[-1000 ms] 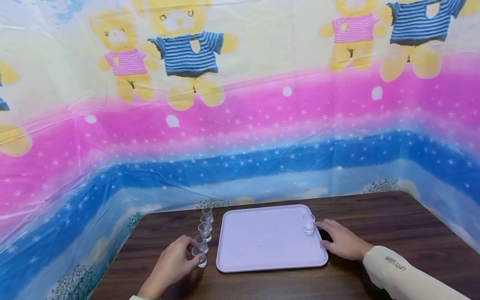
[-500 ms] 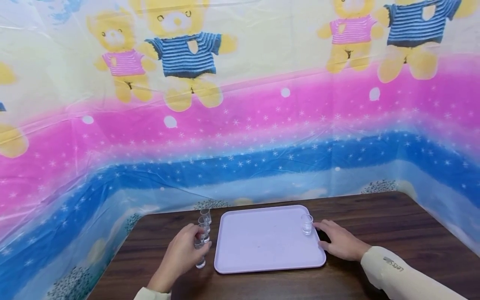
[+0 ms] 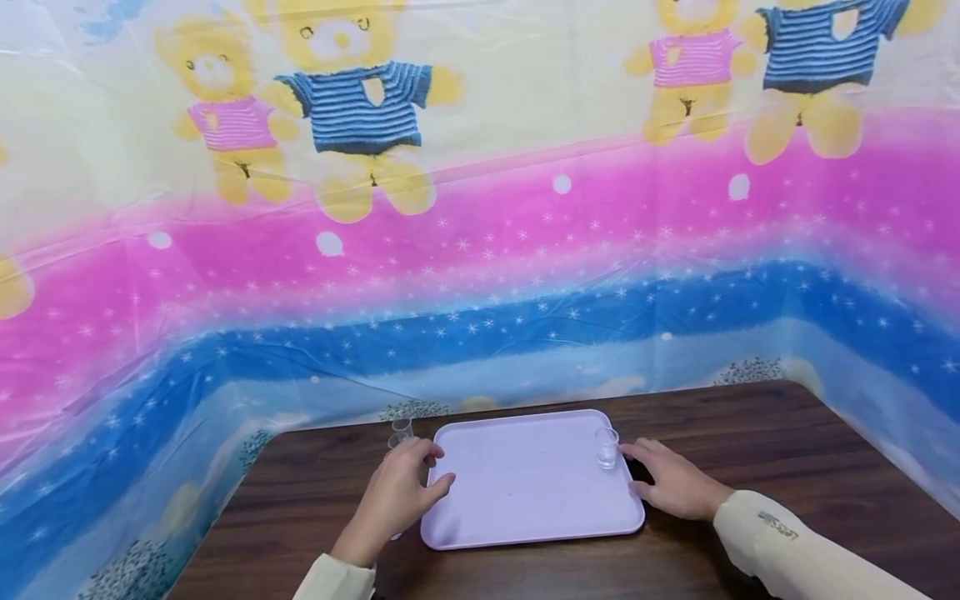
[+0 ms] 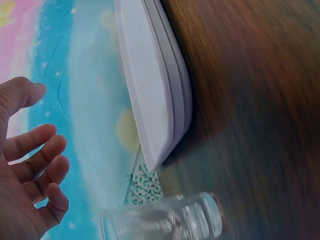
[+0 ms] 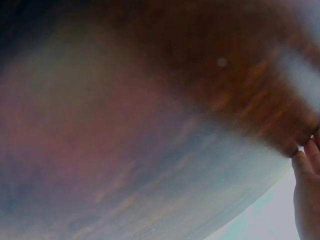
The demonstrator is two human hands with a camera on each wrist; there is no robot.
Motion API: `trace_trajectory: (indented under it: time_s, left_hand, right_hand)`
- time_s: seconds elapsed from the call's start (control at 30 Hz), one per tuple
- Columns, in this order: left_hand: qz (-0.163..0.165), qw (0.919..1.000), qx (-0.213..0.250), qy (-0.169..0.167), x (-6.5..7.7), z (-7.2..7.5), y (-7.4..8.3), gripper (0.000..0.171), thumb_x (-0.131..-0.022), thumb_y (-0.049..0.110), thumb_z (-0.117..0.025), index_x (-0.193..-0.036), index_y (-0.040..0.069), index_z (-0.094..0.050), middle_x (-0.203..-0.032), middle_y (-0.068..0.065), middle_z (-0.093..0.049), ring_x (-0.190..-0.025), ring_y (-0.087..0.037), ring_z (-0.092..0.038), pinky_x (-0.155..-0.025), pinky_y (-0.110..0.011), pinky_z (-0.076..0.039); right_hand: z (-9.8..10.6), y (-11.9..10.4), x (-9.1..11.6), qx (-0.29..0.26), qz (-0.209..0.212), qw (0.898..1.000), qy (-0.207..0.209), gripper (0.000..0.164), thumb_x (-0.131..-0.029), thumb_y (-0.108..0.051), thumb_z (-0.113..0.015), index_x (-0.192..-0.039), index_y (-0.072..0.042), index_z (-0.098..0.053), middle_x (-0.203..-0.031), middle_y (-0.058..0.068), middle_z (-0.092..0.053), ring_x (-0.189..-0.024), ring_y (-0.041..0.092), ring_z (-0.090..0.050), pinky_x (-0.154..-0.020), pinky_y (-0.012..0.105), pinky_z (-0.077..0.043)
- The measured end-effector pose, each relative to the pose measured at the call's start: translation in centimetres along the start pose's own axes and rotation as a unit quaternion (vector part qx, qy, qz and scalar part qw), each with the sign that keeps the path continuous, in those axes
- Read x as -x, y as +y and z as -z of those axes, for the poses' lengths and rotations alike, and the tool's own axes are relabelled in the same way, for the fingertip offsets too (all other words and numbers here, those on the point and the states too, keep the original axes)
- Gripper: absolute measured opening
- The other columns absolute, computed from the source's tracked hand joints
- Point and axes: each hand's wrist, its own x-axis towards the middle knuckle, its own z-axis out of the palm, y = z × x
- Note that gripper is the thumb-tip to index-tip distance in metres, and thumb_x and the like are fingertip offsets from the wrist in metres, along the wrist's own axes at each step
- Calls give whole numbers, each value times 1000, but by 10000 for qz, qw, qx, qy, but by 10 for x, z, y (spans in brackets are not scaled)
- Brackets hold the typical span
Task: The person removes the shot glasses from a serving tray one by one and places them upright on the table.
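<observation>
My left hand [image 3: 401,492] is raised over the left edge of the pink tray [image 3: 525,487], its thumb and fingers apart with nothing between them. Behind and beneath it, small clear glasses [image 3: 402,427] stand in a row on the table, mostly hidden by the hand. The left wrist view shows one upright glass [image 4: 162,220] close up, apart from the loosely bent fingers [image 4: 60,167]. At the tray's right edge rests my right hand [image 3: 678,482], fingers extended, fingertips right beside a single clear glass [image 3: 606,452] standing on the tray.
The dark wooden table [image 3: 757,442] extends past the tray on both sides. A cloth backdrop [image 3: 465,333] printed with bears hangs directly behind the table's far edge. The right wrist view is mostly blurred table.
My left hand has moved away from the nearest glasses, up along the row, then right to the tray's left edge. The right hand has stayed at the tray. The view has turned slightly.
</observation>
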Motion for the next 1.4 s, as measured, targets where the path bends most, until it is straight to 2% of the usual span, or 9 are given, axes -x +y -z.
trace_trajectory:
  time_s: [0.13,0.27,0.47,0.63,0.83,1.0,1.17,1.3,1.4]
  left_hand:
    - [-180,9998,98,-36,-6,-9,7,25,-75,25,-80,-90,14,-64,-80,5,-54,-67,-9,-46,-59,-26,-42]
    - [-453,9986,250,-107,-14,-19,14,24,-76,25,-78,-91,14,-64,-83,4,-56,-69,-9,-47,-60,-25,-43]
    - [-842,9956,363,-204,-25,-33,26,23,-77,26,-77,-92,14,-64,-83,3,-57,-68,-8,-48,-60,-25,-43]
    - [-1004,9934,384,-392,-35,-45,40,22,-79,27,-75,-93,14,-64,-84,2,-58,-73,-10,-51,-64,-27,-44]
    - [-980,9917,504,-663,-52,-62,64,24,-80,29,-74,-97,14,-65,-88,2,-60,-77,-10,-53,-67,-29,-45]
    - [-834,9898,615,-982,-70,-78,93,28,-80,31,-75,-101,14,-66,-89,3,-59,-77,-9,-52,-67,-26,-45]
    - [-888,9848,689,-1324,-87,-93,120,35,-80,33,-76,-106,12,-66,-92,1,-59,-78,-9,-52,-68,-24,-46]
    - [-738,9812,765,-1609,-96,-103,134,41,-81,34,-75,-113,11,-64,-95,0,-58,-77,-9,-52,-65,-23,-45]
    - [-637,9812,726,-1673,-100,-109,140,44,-81,33,-75,-117,11,-63,-96,-1,-58,-79,-10,-52,-65,-24,-46]
  right_hand:
    - [1,2,1,13,1,10000,22,54,-88,-22,-64,-136,-3,-48,-119,5,-53,-115,26,-49,-95,51,-38]
    - [3,3,3,30,67,10000,44,54,-88,-22,-64,-135,-3,-48,-116,5,-53,-113,26,-49,-94,50,-39]
    - [3,2,3,-9,6,10000,5,53,-88,-22,-64,-136,-4,-48,-121,7,-52,-117,28,-48,-95,51,-37]
    - [3,0,2,36,-17,10000,30,53,-88,-22,-64,-135,-4,-49,-118,4,-53,-115,25,-49,-95,49,-38]
    - [4,-2,2,40,-57,10000,40,53,-87,-22,-65,-135,-4,-49,-117,4,-53,-115,25,-49,-95,49,-38]
    - [3,-1,2,-4,20,9999,99,53,-87,-21,-65,-135,-3,-49,-118,4,-53,-116,25,-48,-96,48,-38]
    - [3,1,3,17,56,9999,157,52,-87,-20,-65,-134,-3,-50,-119,4,-53,-115,25,-49,-95,49,-38]
    - [3,0,3,21,97,9998,144,52,-87,-21,-64,-134,-3,-50,-121,5,-53,-117,26,-48,-96,48,-38]
    - [3,-1,2,10,184,9997,142,51,-88,-19,-63,-134,-3,-49,-122,7,-52,-118,27,-48,-96,49,-38]
